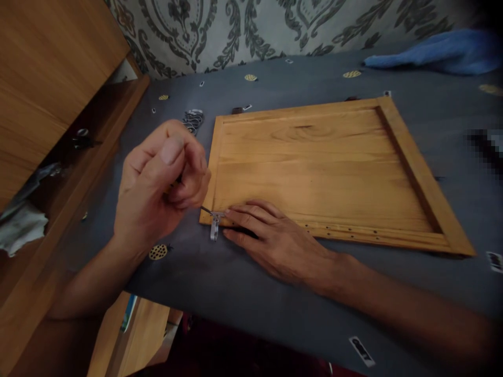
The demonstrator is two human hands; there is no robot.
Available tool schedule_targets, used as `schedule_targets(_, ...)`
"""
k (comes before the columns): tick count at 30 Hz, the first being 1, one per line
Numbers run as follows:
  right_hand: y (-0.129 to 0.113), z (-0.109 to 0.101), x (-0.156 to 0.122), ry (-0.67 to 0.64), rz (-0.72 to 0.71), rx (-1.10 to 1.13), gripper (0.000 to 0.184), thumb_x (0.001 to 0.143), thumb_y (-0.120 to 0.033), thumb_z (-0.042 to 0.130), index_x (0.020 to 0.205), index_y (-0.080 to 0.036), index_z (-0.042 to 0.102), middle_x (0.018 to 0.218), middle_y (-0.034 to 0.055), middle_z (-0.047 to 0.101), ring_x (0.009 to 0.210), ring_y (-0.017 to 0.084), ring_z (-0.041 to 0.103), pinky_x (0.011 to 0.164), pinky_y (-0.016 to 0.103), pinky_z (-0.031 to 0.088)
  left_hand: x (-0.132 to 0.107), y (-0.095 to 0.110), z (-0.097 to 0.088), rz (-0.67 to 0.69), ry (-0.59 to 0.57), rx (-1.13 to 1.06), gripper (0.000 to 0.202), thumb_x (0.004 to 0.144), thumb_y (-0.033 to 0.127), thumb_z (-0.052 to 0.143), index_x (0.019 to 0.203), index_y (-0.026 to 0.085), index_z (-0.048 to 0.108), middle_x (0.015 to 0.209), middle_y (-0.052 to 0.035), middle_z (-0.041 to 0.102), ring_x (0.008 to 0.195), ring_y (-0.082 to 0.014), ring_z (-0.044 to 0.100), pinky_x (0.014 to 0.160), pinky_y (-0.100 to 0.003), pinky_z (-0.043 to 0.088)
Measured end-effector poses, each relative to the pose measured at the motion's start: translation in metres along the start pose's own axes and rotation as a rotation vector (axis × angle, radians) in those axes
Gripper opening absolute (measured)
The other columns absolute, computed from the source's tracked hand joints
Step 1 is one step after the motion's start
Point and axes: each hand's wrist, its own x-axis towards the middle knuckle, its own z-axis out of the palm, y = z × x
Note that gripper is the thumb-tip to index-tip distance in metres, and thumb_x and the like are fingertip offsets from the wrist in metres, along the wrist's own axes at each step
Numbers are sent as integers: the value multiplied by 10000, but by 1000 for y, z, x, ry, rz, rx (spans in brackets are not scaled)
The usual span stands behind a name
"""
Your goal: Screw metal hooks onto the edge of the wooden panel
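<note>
A framed wooden panel [314, 173] lies flat on a grey patterned cloth [243, 283]. A small metal hook bracket [214, 224] sits at the panel's near left corner. My left hand [157, 183] is closed around a thin tool, likely a screwdriver, whose tip [205, 210] touches the bracket. My right hand [271, 235] lies with its fingers stretched out along the panel's front edge, fingertips pressing against the bracket. A row of small holes runs along that front edge.
A pile of metal hooks [193, 120] lies beyond the panel's left corner. A wooden cabinet [47, 94] stands at the left with a rag [19, 225] on its shelf. A blue cloth [440, 52] lies at the far right. Patterned wallpaper is behind.
</note>
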Motion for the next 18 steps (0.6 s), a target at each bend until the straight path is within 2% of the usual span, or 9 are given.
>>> schedule_targets(6,0,-1,2,26,-1,-10,254,963,-126,465,1098,-132,681,1204,101,678,1174,243,562,1008,450,476,-1,-1,2,7,36,-14,338,951,188,404,673,139,590,454,57,252,360,-37,154,353,-162,216)
schedule_targets(12,0,0,1,30,0,-6,255,974,-139,460,1092,-135,685,1204,104,678,1172,239,555,1002,458,478,-2,-2,4,-50,39,45,259,905,265,542,668,181,599,438,67,224,359,-48,137,343,-192,199)
schedule_targets(18,0,0,2,39,-5,-9,243,970,-134,468,1072,-122,689,1195,98,682,1154,240,561,1011,440,473,-2,-3,2,-29,35,69,253,886,312,589,661,196,591,442,73,226,342,-49,120,335,-218,179)
